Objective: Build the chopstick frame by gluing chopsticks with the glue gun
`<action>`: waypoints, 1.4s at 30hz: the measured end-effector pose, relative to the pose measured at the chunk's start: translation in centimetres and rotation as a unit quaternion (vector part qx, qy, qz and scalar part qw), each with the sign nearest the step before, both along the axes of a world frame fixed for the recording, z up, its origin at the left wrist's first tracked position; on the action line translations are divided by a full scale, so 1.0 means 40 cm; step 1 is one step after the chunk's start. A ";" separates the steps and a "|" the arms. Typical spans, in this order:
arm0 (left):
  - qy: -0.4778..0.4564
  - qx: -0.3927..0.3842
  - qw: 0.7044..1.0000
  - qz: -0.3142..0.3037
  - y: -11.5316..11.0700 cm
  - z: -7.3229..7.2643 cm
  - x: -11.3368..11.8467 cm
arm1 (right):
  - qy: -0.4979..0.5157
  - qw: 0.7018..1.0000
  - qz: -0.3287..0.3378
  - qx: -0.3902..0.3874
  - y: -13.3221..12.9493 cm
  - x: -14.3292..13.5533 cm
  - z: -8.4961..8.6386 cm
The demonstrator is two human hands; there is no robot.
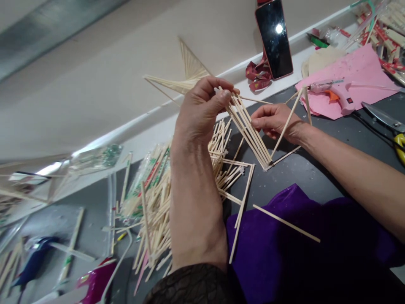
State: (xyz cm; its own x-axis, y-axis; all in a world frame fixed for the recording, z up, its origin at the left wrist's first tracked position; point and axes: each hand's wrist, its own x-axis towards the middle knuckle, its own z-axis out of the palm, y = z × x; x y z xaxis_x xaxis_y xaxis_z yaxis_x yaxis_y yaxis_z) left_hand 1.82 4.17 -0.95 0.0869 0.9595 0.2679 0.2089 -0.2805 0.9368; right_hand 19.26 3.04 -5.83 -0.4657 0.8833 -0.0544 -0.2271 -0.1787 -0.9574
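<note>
Loose stick pile (158, 219): 7 o'clock, on table (265, 185).
Left hand (202, 105): 12 o'clock, fingers closed, pinching upper end of stick row.
Stick row (248, 128): between hands, slants from 11 to 5 o'clock.
Handling: probably best pinched firmly at the end, light side support, sticks flat; squeezing may bow them.
Right hand (276, 120): 2 o'clock, fingers nearly together at row's right edge; grip or touch, can't tell.

Scissors (384, 118) run past the right edge, the dark sleeve (190, 287) past the bottom.
</note>
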 end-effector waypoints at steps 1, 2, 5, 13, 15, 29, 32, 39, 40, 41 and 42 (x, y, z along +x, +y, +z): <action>-0.001 0.004 1.000 -0.004 0.001 0.000 -0.001 | -0.001 1.000 0.000 0.003 0.001 -0.003 0.003; -0.003 0.009 1.000 -0.010 0.001 -0.001 -0.001 | -0.003 1.000 0.001 0.005 0.001 -0.005 0.004; -0.009 0.018 1.000 -0.023 0.003 -0.001 -0.003 | -0.015 1.000 -0.001 0.010 0.001 -0.008 0.008; -0.008 0.016 0.999 -0.034 0.006 -0.004 -0.006 | -0.009 0.999 -0.024 0.037 -0.003 -0.006 0.014; -0.003 0.023 0.999 -0.035 0.009 -0.007 -0.009 | -0.004 0.998 -0.028 0.051 -0.001 -0.007 0.012; 0.007 0.015 1.000 -0.015 0.013 -0.009 -0.014 | -0.013 0.996 -0.014 0.092 0.007 -0.004 0.005; 0.010 0.010 1.000 -0.011 0.013 -0.009 -0.015 | -0.004 0.995 -0.007 0.102 0.009 -0.003 0.001; -0.010 0.009 1.000 -0.022 0.012 -0.010 -0.015 | -0.006 0.995 -0.012 0.094 0.007 -0.005 0.006; -0.013 0.009 1.000 -0.023 0.013 -0.010 -0.016 | -0.004 0.996 -0.012 0.093 0.006 -0.005 0.007; -0.016 0.010 1.000 -0.025 0.013 -0.011 -0.017 | -0.002 0.996 -0.012 0.092 0.005 -0.005 0.009; -0.018 0.009 0.999 -0.028 0.014 -0.011 -0.018 | 0.000 0.996 -0.012 0.091 0.005 -0.005 0.010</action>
State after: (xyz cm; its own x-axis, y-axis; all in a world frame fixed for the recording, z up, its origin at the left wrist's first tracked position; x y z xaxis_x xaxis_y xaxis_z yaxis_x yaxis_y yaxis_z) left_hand 1.09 4.72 -1.39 0.1307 0.9482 0.2894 0.1589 -0.3082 0.9380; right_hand 19.07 3.23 -5.43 -0.4449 0.8891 0.1075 -0.2296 0.0027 -0.9733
